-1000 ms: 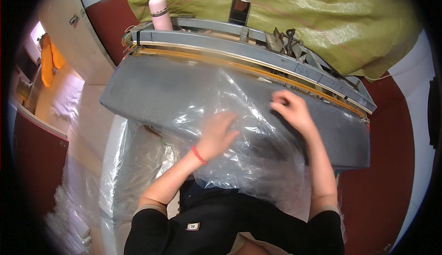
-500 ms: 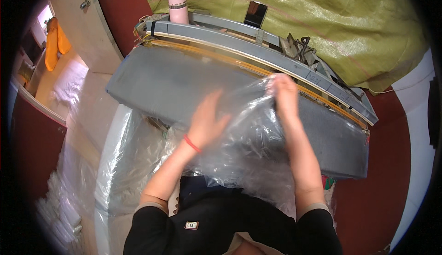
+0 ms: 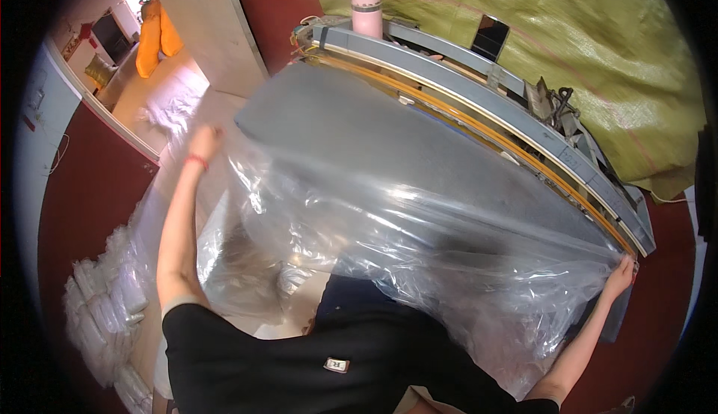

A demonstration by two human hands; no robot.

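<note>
Left hand (image 3: 205, 143), one: we found it curled closed on the left edge of the film, a red bracelet (image 3: 196, 161) at the wrist. Right hand (image 3: 619, 273), one: we saw thumb and fingers clamped on the film's right corner, just beside the frame's right end. The two hands stood well apart.

Clear plastic film (image 3: 351, 223), one sheet: we noted it thin, glossy and crumpled, drawn out between the hands, with folds converging at the right hand and bright glints along its middle. It lay over the near part of the grey bench top (image 3: 336, 107) and hung down in front, where the black shirt (image 3: 284, 369) hid part of it from us.

Beyond the bench top, along its far edge: a long grey metal frame (image 3: 374, 47), bordered by yellow strips (image 3: 366, 72). At its left end we listed one pink flask (image 3: 366, 14), upright; toward its right end, some dark metal hardware (image 3: 557, 107). Behind, a yellow-green woven tarpaulin (image 3: 598, 47), with a black smartphone (image 3: 491, 38) against it.

To the left: folded plastic bundles (image 3: 105, 309), heaped low; a pale door (image 3: 213, 32); and, past the doorway, orange elongated objects (image 3: 158, 40).
</note>
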